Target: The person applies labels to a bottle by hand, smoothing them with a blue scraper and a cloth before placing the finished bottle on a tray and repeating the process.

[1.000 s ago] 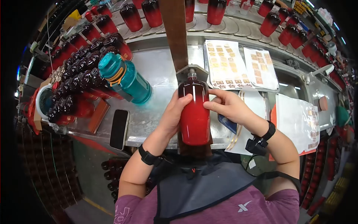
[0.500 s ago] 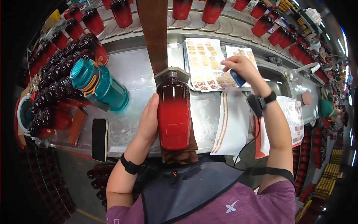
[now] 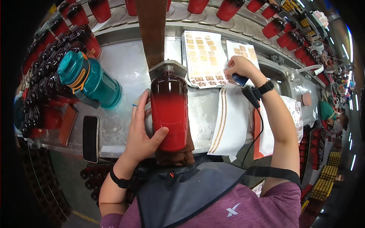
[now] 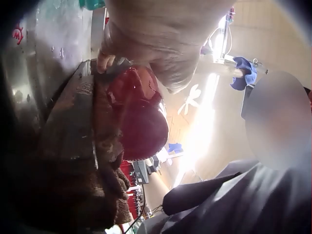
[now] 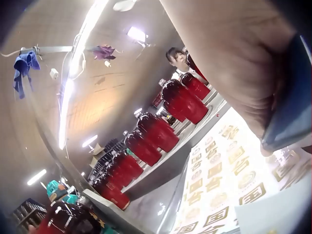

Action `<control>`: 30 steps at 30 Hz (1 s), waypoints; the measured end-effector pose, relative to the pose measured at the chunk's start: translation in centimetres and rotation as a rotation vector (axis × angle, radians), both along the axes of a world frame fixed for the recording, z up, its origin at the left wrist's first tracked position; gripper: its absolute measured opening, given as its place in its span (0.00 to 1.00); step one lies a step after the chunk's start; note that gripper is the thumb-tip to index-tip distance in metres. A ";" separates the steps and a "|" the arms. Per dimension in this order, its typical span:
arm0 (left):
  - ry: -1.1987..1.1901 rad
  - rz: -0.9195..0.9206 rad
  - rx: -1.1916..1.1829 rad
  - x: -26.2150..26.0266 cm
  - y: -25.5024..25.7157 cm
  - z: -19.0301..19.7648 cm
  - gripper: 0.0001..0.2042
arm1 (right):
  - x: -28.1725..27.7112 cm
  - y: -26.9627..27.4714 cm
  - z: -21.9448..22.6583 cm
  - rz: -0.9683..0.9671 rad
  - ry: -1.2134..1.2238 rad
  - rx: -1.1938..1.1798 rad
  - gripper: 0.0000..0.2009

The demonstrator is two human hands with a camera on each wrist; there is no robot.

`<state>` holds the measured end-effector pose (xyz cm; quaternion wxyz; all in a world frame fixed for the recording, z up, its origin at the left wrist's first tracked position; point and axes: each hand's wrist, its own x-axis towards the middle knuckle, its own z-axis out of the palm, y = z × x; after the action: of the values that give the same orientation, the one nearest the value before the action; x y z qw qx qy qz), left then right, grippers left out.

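Note:
A glossy red bottle (image 3: 171, 110) with a dark shoulder and clear neck lies on a brown cloth-covered rest (image 3: 173, 157), its neck at a metal bracket (image 3: 175, 67). My left hand (image 3: 138, 138) is at its left side, thumb on the lower bottle and fingers stretched along the side. My right hand (image 3: 245, 67) holds a flat blue piece (image 3: 239, 79) in its palm. Its fingertips are at the lower right edge of a white sheet (image 3: 203, 53) with rows of gold and brown character decals. In the right wrist view the blue piece (image 5: 292, 97) sticks out beneath the palm.
A teal water bottle (image 3: 91, 81) and a phone (image 3: 90, 138) are left of the work. Many red bottles (image 3: 40, 95) crowd the far left; more stand on a conveyor (image 3: 205, 19) behind. A brown post (image 3: 152, 34) rises ahead. White paper (image 3: 228, 123) and a sink (image 3: 273, 78) are right.
My right hand has left the bottle, picked up the flat blue piece and reached to the decal sheet. My left hand has slid down the bottle, its thumb now on the lower part.

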<state>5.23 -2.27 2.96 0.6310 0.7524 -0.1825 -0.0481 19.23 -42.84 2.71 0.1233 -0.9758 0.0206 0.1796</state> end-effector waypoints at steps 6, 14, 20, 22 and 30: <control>-0.072 0.002 0.054 -1.1 1.2 -0.5 0.44 | 1.4 -0.4 -1.0 -0.060 -0.027 0.090 0.21; -0.073 0.072 0.030 -1.7 2.4 -0.1 0.38 | 5.4 -1.7 -3.1 -0.088 -0.229 0.086 0.24; -0.078 0.096 0.044 -1.6 2.7 -0.3 0.34 | 9.1 -2.9 -4.5 -0.071 -0.212 0.180 0.15; -0.079 0.094 0.052 -1.5 2.8 -0.4 0.33 | 9.6 -3.2 -4.7 -0.081 -0.192 0.243 0.13; -0.188 0.061 0.180 -0.7 1.1 1.3 0.44 | 3.7 3.2 4.4 0.047 -0.482 0.242 0.10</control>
<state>4.56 -1.21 4.23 0.5421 0.8125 -0.2128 0.0254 22.91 -39.65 7.12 0.2362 -0.9687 -0.0535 -0.0540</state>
